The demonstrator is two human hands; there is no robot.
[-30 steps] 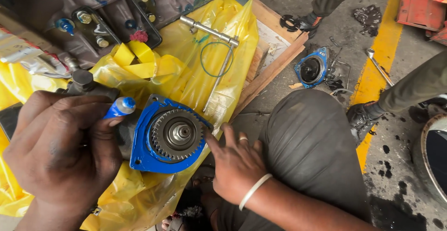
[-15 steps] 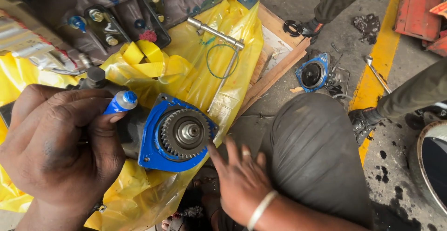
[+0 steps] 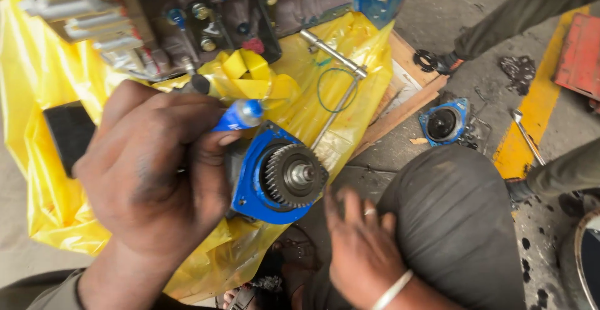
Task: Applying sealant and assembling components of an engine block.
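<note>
Left hand [image 3: 156, 179] grips a small blue tube [image 3: 237, 116], tip beside the blue gear housing [image 3: 275, 175] on yellow plastic sheet [image 3: 37, 85]. Right hand [image 3: 362, 247] open, fingers spread, just below the gear. Beyond: metal rod [image 3: 331, 52], blue cover [image 3: 444, 122] on floor.

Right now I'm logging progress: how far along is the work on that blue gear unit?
Done: gear sits on the blue housing. In hand: left hand holds a blue-capped tube beside it; right hand rests near. Left: blue cover and wrench lie loose.
</note>
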